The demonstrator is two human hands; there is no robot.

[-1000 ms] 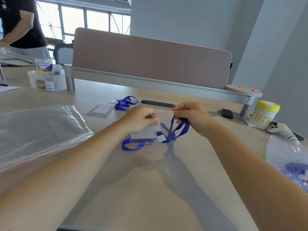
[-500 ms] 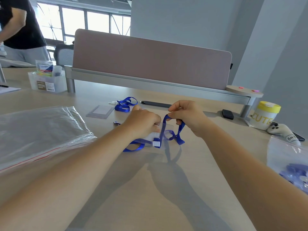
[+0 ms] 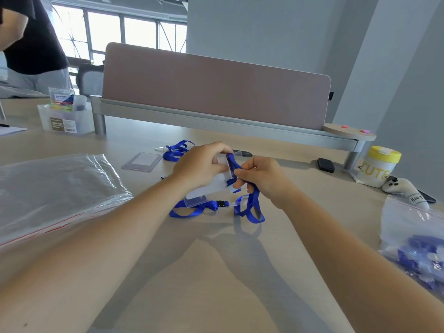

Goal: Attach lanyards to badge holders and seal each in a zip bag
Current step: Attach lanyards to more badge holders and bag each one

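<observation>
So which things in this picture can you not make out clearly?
- Head view: whether the lanyard clip has caught the badge holder; the left hand and right hand cover that spot.
- Head view: what the bag at right holds; it is cut off by the edge, and only blurred blue shapes show.
- Head view: the label print on the clear box; too small.
- Head view: the dark strip behind the hands; mostly hidden.
</observation>
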